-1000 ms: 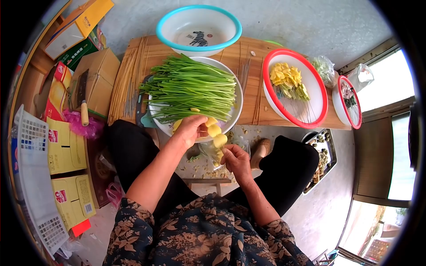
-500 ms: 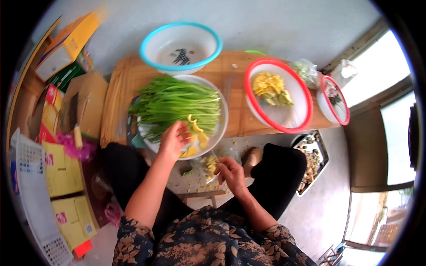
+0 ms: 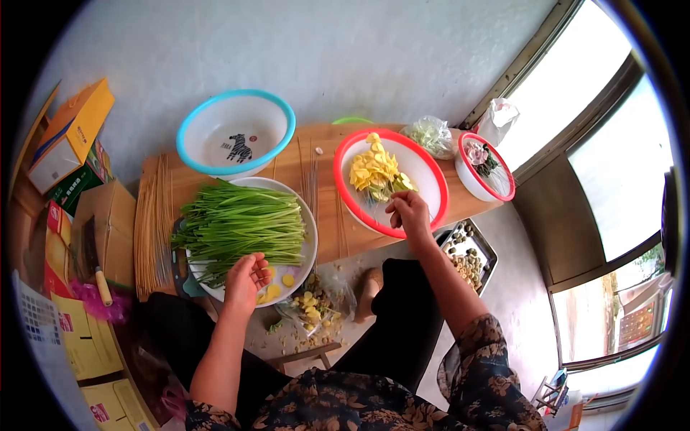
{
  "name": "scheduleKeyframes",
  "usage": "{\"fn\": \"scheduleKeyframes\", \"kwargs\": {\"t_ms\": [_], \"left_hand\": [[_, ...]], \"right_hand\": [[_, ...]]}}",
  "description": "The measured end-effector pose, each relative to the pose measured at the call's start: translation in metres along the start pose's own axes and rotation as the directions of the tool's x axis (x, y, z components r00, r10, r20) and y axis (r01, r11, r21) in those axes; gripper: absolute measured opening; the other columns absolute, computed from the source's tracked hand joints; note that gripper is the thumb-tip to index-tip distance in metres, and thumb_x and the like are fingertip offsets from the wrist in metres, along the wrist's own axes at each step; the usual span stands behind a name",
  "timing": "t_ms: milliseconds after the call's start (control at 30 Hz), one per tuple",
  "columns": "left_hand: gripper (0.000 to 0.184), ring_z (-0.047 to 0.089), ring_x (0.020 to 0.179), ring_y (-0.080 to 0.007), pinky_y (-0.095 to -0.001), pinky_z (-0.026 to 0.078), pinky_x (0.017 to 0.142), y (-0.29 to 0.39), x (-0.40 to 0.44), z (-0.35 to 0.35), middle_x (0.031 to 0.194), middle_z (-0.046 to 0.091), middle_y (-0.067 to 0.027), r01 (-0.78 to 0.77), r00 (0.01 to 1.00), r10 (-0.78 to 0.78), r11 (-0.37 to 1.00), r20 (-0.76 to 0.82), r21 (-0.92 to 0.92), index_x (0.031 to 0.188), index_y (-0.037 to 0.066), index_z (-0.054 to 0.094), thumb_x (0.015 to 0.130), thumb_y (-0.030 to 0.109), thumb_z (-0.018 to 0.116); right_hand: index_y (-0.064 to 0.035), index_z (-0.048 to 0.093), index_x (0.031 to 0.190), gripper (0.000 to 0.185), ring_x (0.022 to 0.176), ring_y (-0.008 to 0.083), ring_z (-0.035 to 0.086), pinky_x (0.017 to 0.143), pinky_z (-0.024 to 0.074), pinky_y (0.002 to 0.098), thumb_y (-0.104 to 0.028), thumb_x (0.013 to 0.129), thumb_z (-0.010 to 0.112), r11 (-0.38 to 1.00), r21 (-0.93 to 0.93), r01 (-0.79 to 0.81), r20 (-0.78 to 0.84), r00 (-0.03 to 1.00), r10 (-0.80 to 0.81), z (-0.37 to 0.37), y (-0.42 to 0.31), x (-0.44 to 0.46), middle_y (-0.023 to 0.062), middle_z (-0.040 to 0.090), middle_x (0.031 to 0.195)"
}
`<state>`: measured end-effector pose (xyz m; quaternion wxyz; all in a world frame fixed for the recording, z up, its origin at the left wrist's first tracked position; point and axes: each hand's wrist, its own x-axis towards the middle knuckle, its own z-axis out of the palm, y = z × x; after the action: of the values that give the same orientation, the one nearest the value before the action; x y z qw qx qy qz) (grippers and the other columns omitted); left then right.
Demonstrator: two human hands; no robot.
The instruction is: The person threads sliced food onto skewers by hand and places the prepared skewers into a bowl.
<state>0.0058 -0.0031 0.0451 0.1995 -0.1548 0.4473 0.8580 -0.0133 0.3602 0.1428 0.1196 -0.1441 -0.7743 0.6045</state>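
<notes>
Yellow skewered slices (image 3: 374, 172) lie bunched inside the larger red-rimmed basin (image 3: 424, 172), toward its left side. Over the near rim reaches the right hand (image 3: 408, 213), thumb and fingertips drawn together; whether anything is pinched between them I cannot tell. The left hand (image 3: 246, 280) hangs over the near edge of a round white plate (image 3: 310, 233), its fingers loosely half-curled and parted, the grip slack. Just beside it, loose yellow slices (image 3: 288, 280) lie on the plate, and a thick heap of long green stalks (image 3: 241, 230) covers most of the surface, some ends jutting past the left rim. Plate and basin stand on a wooden table (image 3: 327, 244), with bare thin sticks (image 3: 152, 230) laid lengthwise together at its left end. Behind the plate sits a blue-rimmed basin (image 3: 205, 136), a zebra printed on its inside. Past the larger red-rimmed basin, a clear bag (image 3: 430, 136) of pale green stuff rests beside a smaller red-rimmed basin (image 3: 496, 188) holding dark green and pinkish pieces. Below the table edge, a plastic bag (image 3: 313, 310) contains more yellow pieces, while a metal tray (image 3: 486, 248) to the right bears many small roundish ones. At far left, a knife (image 3: 103, 286) stands handle down in front of a cardboard box (image 3: 118, 230).
</notes>
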Motion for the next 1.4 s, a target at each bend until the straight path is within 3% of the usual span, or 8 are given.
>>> {"fn": "scheduleKeyframes", "kwargs": {"t_ms": [433,533,567,733,1000,1033,1167,1400], "left_hand": [[0.019,0.058,0.068,-0.0142,-0.0304,0.05,0.064,-0.009,0.003,-0.008,0.084,0.059,-0.0042,0.007,0.999,-0.004,0.998,-0.04,0.066,0.097,0.005,0.059,0.092,0.02,0.048],[0.02,0.058,0.068,-0.014,-0.0303,0.05,0.064,-0.01,0.004,-0.009,0.084,0.059,-0.004,-0.001,1.0,0.003,0.998,-0.031,0.065,0.097,0.005,0.059,0.092,0.021,0.049],[0.02,0.058,0.068,-0.0139,-0.0302,0.05,0.064,-0.01,0.005,-0.009,0.084,0.059,-0.0039,-0.007,1.0,0.008,0.998,-0.023,0.058,0.097,0.005,0.059,0.092,0.021,0.049],[0.02,0.058,0.069,-0.0137,-0.0292,0.049,0.064,-0.01,0.005,-0.002,0.084,0.059,-0.0037,-0.011,1.0,0.011,0.998,-0.004,0.059,0.098,0.005,0.059,0.092,0.022,0.049],[0.022,0.059,0.071,-0.013,-0.0273,0.049,0.064,-0.008,0.003,0.005,0.084,0.06,-0.0027,-0.016,1.0,0.015,0.994,0.006,0.106,0.099,0.005,0.059,0.093,0.023,0.048],[0.021,0.059,0.07,-0.0126,-0.0271,0.049,0.064,-0.008,0.002,0.006,0.084,0.06,-0.0024,-0.01,1.0,0.011,0.994,-0.002,0.11,0.098,0.005,0.059,0.093,0.023,0.048],[0.021,0.06,0.07,-0.0127,-0.0273,0.05,0.064,-0.009,0.0,0.004,0.084,0.06,-0.0025,-0.009,1.0,0.009,0.994,0.002,0.106,0.098,0.005,0.059,0.093,0.022,0.049],[0.02,0.059,0.069,-0.013,-0.0281,0.05,0.064,-0.009,0.002,-0.004,0.083,0.06,-0.0024,-0.032,0.999,0.032,0.994,-0.007,0.107,0.097,0.005,0.06,0.093,0.022,0.049]], "right_hand": [[0.0019,0.056,0.078,0.01,0.042,0.0196,0.056,0.038,0.0456,0.0312,-0.002,0.081,0.048,0.886,-0.449,-0.118,-0.245,0.969,0.004,0.003,0.082,0.126,0.0127,0.058,0.06],[-0.0027,0.061,0.096,0.022,0.09,0.036,0.06,0.08,0.0466,0.0422,-0.007,0.079,0.048,0.788,-0.599,-0.144,-0.193,0.981,0.033,0.008,0.089,0.127,0.0217,0.063,0.089],[-0.0027,0.061,0.096,0.022,0.09,0.036,0.06,0.08,0.0466,0.0422,-0.007,0.079,0.048,0.787,-0.599,-0.144,-0.193,0.981,0.033,0.008,0.09,0.125,0.0217,0.063,0.089],[-0.0055,0.061,0.098,0.02,0.089,0.0342,0.06,0.077,0.0456,0.0424,-0.013,0.081,0.054,0.546,-0.798,0.254,-0.016,0.898,-0.441,0.011,0.029,0.061,0.0173,0.064,0.096],[-0.0062,0.062,0.084,0.015,0.067,0.0339,0.061,0.064,0.0479,0.0418,-0.021,0.081,0.058,0.803,-0.517,0.297,0.243,0.95,-0.195,0.052,0.036,-0.056,0.0131,0.062,0.068],[-0.0061,0.062,0.084,0.017,0.065,0.0338,0.061,0.063,0.0477,0.0423,-0.022,0.081,0.058,0.832,-0.545,0.103,0.259,0.965,0.05,0.055,0.031,-0.065,0.0145,0.062,0.066],[-0.0067,0.062,0.084,0.017,0.067,0.0335,0.062,0.064,0.0479,0.0429,-0.022,0.081,0.058,0.799,-0.596,0.086,0.274,0.956,0.102,0.068,0.08,-0.068,0.0143,0.063,0.067],[-0.0093,0.063,0.097,0.02,0.09,0.034,0.059,0.075,0.047,0.0426,-0.014,0.08,0.053,0.703,-0.662,0.259,0.263,0.959,-0.106,0.114,0.1,-0.056,0.0156,0.061,0.098]]}}
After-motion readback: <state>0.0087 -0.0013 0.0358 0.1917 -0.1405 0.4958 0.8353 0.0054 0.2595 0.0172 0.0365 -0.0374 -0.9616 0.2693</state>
